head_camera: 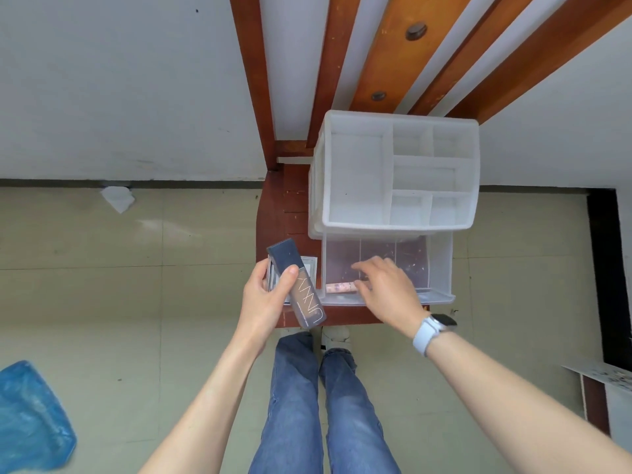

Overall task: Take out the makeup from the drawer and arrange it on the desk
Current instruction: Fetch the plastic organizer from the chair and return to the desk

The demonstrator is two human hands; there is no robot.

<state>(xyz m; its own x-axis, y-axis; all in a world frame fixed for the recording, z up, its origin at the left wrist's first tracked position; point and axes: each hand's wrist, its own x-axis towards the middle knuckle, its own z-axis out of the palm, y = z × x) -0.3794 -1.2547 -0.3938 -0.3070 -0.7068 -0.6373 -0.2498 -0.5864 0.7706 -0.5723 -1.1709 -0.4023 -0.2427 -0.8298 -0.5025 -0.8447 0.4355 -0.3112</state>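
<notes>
- Head view: the left hand [261, 295] grips a dark foundation bottle [297, 283], thumb curled over its front, above a flat grey box [309, 265] on the red-brown counter [290, 206].
- The right hand [386, 285], wearing a watch [432, 328], reaches into the open clear drawer [441, 261] of a white organiser [396, 172], its fingers [362, 266] spread and relaxed over a pink tube [338, 288] lying at the drawer's front.
</notes>
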